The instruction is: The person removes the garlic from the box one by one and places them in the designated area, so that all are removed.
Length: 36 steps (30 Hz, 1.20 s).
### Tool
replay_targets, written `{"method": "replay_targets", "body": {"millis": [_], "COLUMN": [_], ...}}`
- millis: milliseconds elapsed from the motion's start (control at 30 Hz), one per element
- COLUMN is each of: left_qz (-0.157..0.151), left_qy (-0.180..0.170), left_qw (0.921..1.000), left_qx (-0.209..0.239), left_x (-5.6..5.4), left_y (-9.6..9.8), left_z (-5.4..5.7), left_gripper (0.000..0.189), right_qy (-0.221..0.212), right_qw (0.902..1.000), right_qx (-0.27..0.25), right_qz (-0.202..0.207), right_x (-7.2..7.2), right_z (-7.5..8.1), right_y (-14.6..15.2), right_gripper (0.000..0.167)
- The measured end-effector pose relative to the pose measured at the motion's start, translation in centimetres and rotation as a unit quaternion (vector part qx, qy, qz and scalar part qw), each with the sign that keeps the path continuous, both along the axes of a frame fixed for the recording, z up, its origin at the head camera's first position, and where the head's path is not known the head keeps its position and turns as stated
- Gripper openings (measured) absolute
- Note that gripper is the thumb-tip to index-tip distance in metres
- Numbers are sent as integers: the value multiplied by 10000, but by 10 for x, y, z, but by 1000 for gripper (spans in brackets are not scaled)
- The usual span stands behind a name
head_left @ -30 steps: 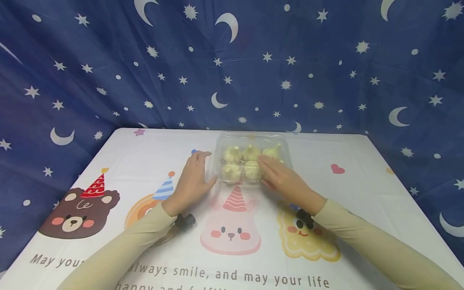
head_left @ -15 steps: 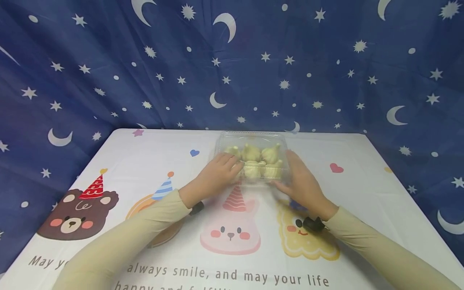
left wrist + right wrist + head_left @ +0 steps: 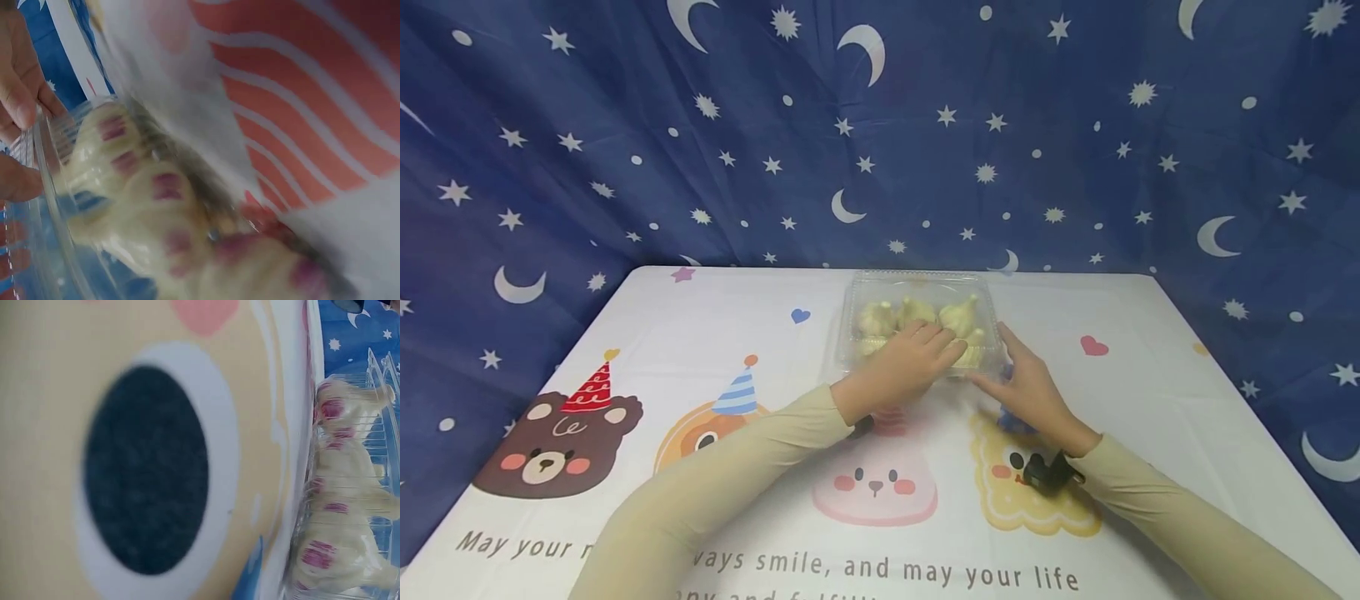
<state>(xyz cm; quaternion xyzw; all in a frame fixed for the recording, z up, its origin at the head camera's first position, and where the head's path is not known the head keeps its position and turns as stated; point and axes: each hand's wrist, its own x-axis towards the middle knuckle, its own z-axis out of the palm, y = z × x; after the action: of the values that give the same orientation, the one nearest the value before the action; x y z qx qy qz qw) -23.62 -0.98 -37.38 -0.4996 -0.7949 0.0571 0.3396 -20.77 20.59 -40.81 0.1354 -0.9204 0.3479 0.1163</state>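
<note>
A clear plastic clamshell box [image 3: 917, 284] lies at the far middle of the table with several pale garlic bulbs [image 3: 958, 315] inside, its lid down over them. My left hand [image 3: 904, 364] reaches across the front of the box, its fingers resting on the lid near the front rim and hiding some bulbs. Close against the right side of the box is my right hand [image 3: 1033, 392], thumb toward the front corner, fingers along the side. Purple-marked garlic bulbs [image 3: 162, 219] show through the plastic in the left wrist view. The right wrist view has garlic bulbs [image 3: 334, 550] at its right edge.
A white tablecloth [image 3: 1150, 400] printed with cartoon animals and lettering covers the table. Behind the far edge hangs a dark blue curtain [image 3: 925, 192] with stars and moons. Black wrist cameras, one visible below the right hand [image 3: 1051, 472], sit close to the cloth.
My left hand has gone from the box's left side onto its front rim and slid rightward. My right hand has left the lid's front for the right side. The box stays put.
</note>
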Motion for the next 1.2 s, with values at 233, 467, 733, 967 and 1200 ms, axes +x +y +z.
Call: {"method": "replay_targets", "body": {"millis": [233, 467, 733, 967, 1200], "left_qz": [-42, 4, -131, 24, 179], "left_qy": [-99, -529, -576, -579, -103], "left_qw": [9999, 9986, 9982, 9975, 9989], "left_qx": [-75, -2, 71, -413, -410], "left_x": [-1, 1, -3, -7, -7], "left_y": [16, 17, 13, 13, 28], "left_z": [-2, 2, 5, 6, 4], "left_gripper": [24, 29, 30, 38, 20], "right_qy": [-310, -1618, -2357, -2922, -2788], "right_qw": [9983, 9738, 9247, 8436, 8324], "right_qx": [-428, -1563, -2988, -4495, -4743], "right_qz": [-251, -325, -127, 310, 670], "right_x": [0, -1, -1, 1, 0], "right_z": [-5, -2, -3, -1, -2], "right_y": [5, 11, 15, 12, 5], "right_gripper": [81, 71, 37, 17, 28]}}
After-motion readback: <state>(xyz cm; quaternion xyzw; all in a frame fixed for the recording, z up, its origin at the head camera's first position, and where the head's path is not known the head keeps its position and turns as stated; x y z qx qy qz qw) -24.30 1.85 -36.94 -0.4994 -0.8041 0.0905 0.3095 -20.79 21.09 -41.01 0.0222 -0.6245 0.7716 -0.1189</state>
